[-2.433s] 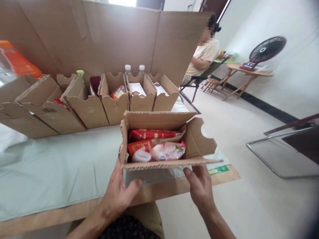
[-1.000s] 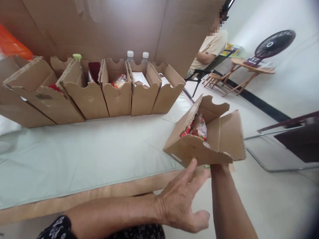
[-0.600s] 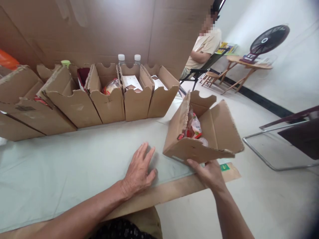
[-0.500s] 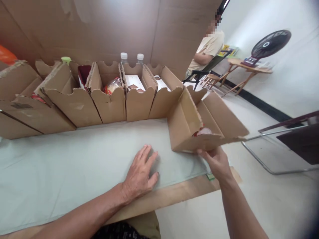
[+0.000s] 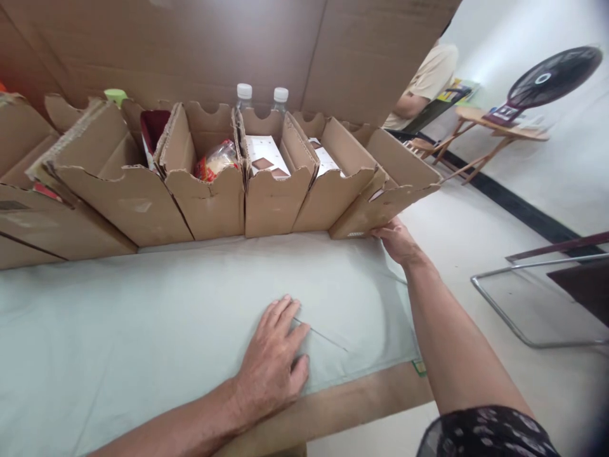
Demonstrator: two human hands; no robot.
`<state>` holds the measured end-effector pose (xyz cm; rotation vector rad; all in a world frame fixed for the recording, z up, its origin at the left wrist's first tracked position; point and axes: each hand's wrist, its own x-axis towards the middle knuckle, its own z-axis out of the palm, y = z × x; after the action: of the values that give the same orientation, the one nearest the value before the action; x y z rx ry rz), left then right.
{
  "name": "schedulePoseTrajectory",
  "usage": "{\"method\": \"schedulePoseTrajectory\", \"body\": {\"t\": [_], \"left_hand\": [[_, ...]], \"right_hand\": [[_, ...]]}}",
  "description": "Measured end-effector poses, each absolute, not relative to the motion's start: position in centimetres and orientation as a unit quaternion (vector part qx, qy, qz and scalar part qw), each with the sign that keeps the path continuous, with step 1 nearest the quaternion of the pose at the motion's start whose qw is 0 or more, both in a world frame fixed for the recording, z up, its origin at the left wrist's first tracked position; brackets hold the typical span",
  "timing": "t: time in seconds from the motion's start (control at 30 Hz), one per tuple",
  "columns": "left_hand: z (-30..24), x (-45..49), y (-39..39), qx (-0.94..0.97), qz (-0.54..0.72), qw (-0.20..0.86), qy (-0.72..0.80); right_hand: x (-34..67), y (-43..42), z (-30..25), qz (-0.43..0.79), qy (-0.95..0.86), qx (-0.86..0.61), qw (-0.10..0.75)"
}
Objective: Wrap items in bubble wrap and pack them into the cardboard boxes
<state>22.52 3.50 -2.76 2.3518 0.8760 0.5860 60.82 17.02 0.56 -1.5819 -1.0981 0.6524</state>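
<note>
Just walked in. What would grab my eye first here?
A row of open cardboard boxes lines the far side of the pale green cloth, with snack packets showing inside some. The right hand touches the end box on the right; the left hand lies flat on the cloth.

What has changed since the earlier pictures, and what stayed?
The open brown cardboard box of snack packets moved from the near table edge to the right end of the row of cardboard boxes; the right hand is still on its front corner. The left hand let go and lies flat on the pale green cloth. The row stayed.
</note>
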Motion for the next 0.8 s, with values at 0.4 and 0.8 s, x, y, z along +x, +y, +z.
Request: {"method": "schedulePoseTrajectory", "body": {"t": [0.4,0.8], "left_hand": [[-2.5,22.8,3.5,0.873,0.217,0.280,0.334],[-3.4,22.5,4.3,0.722,0.368,0.445,0.381]], "right_hand": [[50.1,12.1,6.6,-0.176,-0.515,-0.690,0.477],[44.3,12.7,12.2,-0.061,-0.606,-0.739,0.288]]}}
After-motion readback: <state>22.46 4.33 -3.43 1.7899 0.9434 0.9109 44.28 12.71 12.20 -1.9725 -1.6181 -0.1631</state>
